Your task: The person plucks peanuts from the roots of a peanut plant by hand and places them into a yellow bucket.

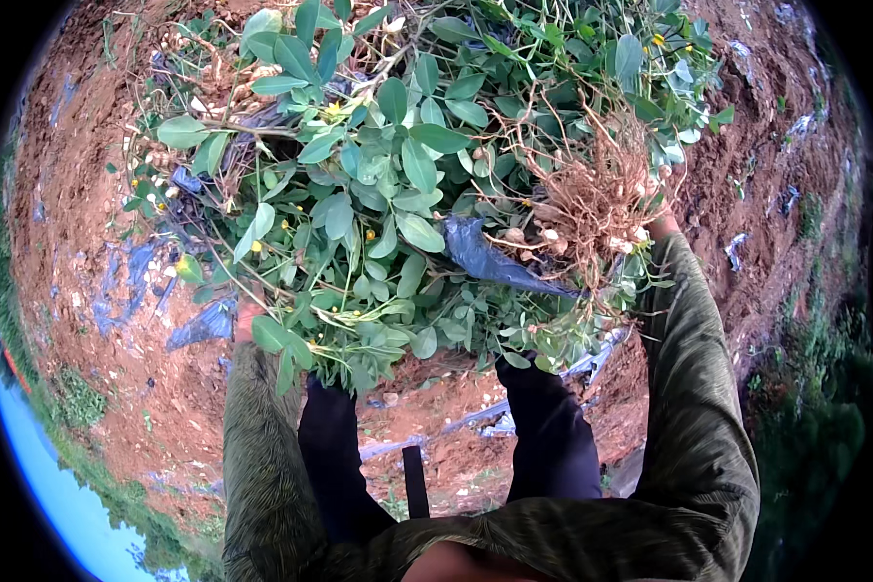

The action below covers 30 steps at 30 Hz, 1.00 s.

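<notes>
A large bundle of uprooted peanut plants [378,218] spreads before me between both arms, covering the upper parts of my view. My left hand [249,316] is at its near left edge, with the fingers hidden under stems and leaves. On the right, my right hand [663,222] grips the bundle beside a tangle of roots [589,196] with pale pods on it. Its fingers are mostly covered. More peanut pods [251,84] hang among roots at the upper left. A strip of dark plastic film [498,258] is caught among the leaves.
Reddish bare soil [87,240] surrounds me, scattered with torn plastic film [204,324]. My legs in dark trousers [553,436] stand apart below the bundle. Green shrubs [807,444] grow at the right, and grass [80,396] borders the soil at the left.
</notes>
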Tool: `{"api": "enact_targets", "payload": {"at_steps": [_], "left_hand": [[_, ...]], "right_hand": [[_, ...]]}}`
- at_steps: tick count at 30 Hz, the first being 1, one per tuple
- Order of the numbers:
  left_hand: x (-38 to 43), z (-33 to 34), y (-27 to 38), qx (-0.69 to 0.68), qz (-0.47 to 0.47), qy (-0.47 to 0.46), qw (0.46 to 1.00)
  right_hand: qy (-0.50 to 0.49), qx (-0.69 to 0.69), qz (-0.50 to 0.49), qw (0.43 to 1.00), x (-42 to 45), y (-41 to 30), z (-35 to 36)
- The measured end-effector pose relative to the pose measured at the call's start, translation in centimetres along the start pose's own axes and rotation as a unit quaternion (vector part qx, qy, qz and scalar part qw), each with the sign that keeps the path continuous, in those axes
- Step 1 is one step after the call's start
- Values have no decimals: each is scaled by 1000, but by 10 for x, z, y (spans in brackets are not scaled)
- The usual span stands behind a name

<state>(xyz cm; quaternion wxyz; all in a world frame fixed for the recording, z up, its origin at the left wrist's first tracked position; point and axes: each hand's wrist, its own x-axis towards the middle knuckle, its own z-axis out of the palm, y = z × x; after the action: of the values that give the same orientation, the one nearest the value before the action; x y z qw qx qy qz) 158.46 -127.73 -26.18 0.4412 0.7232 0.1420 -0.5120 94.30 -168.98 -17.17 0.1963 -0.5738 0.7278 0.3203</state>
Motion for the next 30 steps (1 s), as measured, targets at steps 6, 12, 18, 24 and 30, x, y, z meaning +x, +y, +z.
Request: {"api": "enact_targets", "payload": {"at_steps": [6,12,18,24,30], "left_hand": [[9,38,-5,-33,-21,-48,998],[-87,122,24,-58,-13,-81,995],[-271,214,86,-23,4,-120,992],[-442,190,113,45,30,-151,987],[-559,161,123,131,57,-206,968]], "right_hand": [[-11,200,-66,978,-4,-64,48],[-30,380,-162,910,-79,-179,46],[-143,590,-217,764,-199,-128,61],[-175,679,-214,681,-336,-55,1],[-106,764,-224,595,-426,14,-59]]}}
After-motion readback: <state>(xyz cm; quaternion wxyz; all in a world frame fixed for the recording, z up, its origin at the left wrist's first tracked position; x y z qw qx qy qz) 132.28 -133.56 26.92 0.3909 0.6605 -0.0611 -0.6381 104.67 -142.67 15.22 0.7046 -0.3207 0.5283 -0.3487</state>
